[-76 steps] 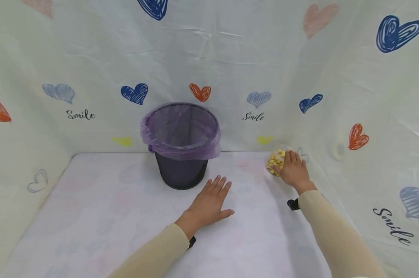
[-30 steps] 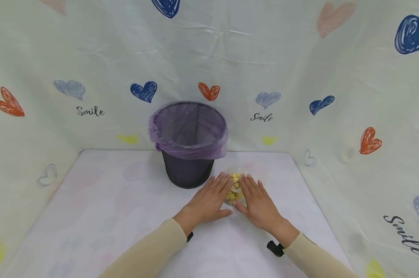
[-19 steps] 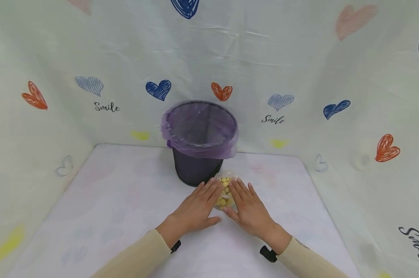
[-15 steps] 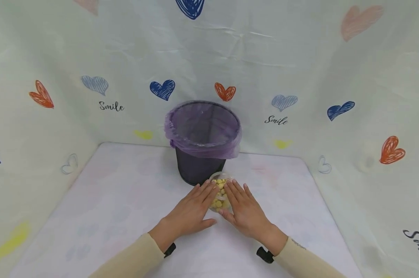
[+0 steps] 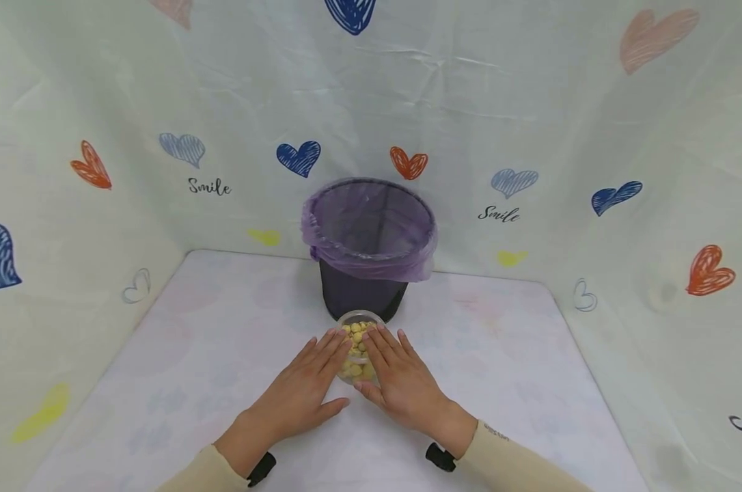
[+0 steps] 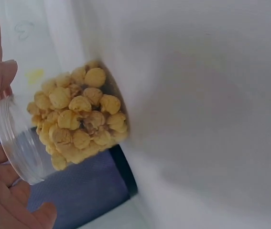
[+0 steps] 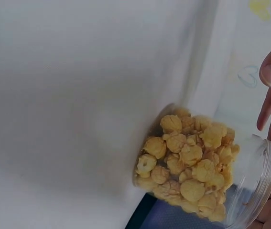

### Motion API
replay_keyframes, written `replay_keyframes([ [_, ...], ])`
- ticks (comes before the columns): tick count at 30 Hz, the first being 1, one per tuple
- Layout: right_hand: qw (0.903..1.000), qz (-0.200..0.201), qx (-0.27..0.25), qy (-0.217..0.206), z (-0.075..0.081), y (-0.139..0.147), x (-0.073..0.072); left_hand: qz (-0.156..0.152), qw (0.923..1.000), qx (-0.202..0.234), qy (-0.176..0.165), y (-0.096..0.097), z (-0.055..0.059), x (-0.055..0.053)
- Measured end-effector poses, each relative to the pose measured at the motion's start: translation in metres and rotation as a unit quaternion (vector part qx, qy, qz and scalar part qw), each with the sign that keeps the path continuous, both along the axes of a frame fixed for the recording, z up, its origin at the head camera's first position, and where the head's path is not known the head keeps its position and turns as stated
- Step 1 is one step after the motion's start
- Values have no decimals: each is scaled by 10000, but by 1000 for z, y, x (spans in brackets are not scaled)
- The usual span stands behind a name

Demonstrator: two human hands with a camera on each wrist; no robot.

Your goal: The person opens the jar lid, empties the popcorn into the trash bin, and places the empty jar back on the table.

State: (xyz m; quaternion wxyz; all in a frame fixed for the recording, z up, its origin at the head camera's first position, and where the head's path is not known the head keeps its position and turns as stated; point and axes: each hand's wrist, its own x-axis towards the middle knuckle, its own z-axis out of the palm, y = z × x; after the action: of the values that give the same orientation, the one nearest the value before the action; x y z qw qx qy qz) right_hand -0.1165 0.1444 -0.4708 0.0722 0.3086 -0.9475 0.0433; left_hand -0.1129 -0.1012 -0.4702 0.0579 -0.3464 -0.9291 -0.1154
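Note:
A clear plastic jar (image 5: pixel 356 372), partly filled with yellow popcorn (image 6: pixel 80 112), stands upright on the white table just in front of the bin. My left hand (image 5: pixel 300 389) lies along its left side with fingers straight. From the right, my right hand (image 5: pixel 404 383) touches it in the same way, fingers extended. Both hands are near the jar's rim (image 7: pixel 262 183), and each thumb is spread toward me. Popcorn shows through the clear wall in both wrist views. Fingers hide part of the jar's sides in the head view.
A dark bin (image 5: pixel 361 290) lined with a purple bag (image 5: pixel 371 263) stands behind the jar, close to the back wall. Heart-printed cloth (image 5: pixel 254 89) covers the back and sides. The white table (image 5: pixel 500 383) stretches left and right of the hands.
First my right hand was at the jar at the back right, with my left hand apart. The jar then came left between both hands, which slid further left and nearer. The view turned left.

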Motion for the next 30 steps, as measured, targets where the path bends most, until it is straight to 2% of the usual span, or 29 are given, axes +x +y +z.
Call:
replay_keyframes([
  [10, 9999, 126, -10, 12, -1, -23, -1, 211, 9997, 137, -9, -19, 3, 7],
  [21, 9994, 201, -21, 282, -4, -15, -2, 374, 9982, 337, 315, -19, -3, 1],
  [26, 9986, 227, -155, 452, -9, -3, 1, 597, 9970, 469, 150, -15, -6, -3],
  [30, 9974, 280, -295, 601, -11, 6, 3, 791, 9953, 539, -121, -9, -10, -8],
])
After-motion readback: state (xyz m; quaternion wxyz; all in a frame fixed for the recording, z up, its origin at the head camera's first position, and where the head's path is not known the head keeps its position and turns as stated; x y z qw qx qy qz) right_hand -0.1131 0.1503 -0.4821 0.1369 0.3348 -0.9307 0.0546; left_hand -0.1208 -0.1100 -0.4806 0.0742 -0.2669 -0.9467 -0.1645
